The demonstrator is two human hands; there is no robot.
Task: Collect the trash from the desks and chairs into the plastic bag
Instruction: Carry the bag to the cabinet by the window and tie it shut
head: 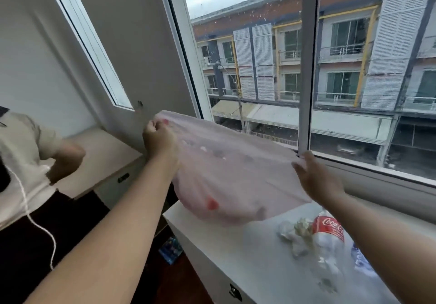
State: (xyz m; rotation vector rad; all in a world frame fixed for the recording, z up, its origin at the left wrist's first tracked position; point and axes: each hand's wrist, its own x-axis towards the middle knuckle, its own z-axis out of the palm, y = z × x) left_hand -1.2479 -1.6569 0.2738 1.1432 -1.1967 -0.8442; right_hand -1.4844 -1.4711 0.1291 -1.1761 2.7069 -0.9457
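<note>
A pale pink see-through plastic bag (226, 174) hangs stretched between my hands above the left end of a white desk (212, 244). My left hand (159, 142) grips the bag's left rim in a fist. My right hand (316, 178) holds the right rim, fingers pointing up and left. Small pieces, one of them red, show through the bag's bottom. On the desk below my right arm lie a crushed Coca-Cola bottle (329, 230), crumpled tissue (295, 235) and a blue-printed wrapper (361, 260).
Another person (26, 162) in a beige shirt with a white cable stands at the left by a wooden-topped cabinet (103, 157). Large windows (306, 67) run behind the desk. A blue packet (171, 249) lies on the dark floor beside the desk.
</note>
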